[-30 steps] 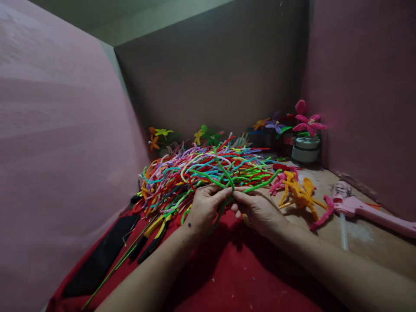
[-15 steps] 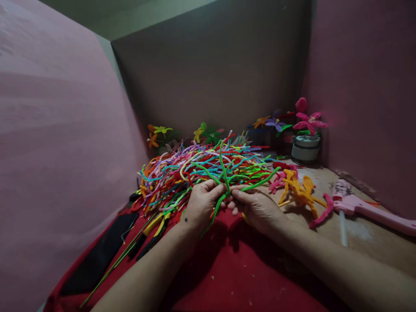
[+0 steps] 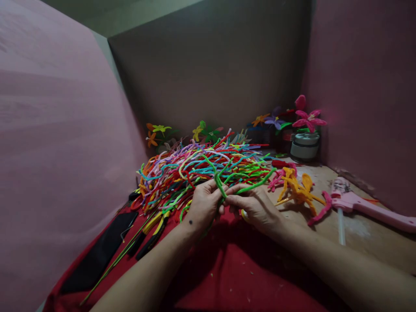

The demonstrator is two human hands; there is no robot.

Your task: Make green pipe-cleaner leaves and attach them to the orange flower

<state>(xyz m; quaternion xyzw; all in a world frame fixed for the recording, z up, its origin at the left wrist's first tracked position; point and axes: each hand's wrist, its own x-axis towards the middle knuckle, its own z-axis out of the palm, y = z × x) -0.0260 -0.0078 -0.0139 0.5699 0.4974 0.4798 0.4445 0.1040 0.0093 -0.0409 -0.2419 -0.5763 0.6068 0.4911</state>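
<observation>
Green pipe cleaners (image 3: pixel 256 185) cross between my two hands, over the red cloth (image 3: pixel 224 277). My left hand (image 3: pixel 204 203) pinches them where they meet, with a bent stem rising above the thumb. From the other side, my right hand (image 3: pixel 253 206) grips the same crossing between thumb and fingers, and one long green end sticks out to the right above its knuckles. The fingertips of both hands nearly touch, and the exact join is hidden by them. Just behind lies a big heap of multicoloured pipe cleaners (image 3: pixel 182 169).
Left of my arm are pliers (image 3: pixel 152 236) with yellow-black handles, thin green stems (image 3: pixel 112 266) and a flat black object (image 3: pixel 100 255). To the right lie an orange pipe-cleaner flower (image 3: pixel 297 188) and a pink glue gun (image 3: pixel 367 208). A pink flower (image 3: pixel 309 120) stands in a pot (image 3: pixel 304 146) behind.
The upright green stem has been bent down and left over the crossing. The lower green end that hung beneath my hands is now mostly hidden. Both hands remain close together.
</observation>
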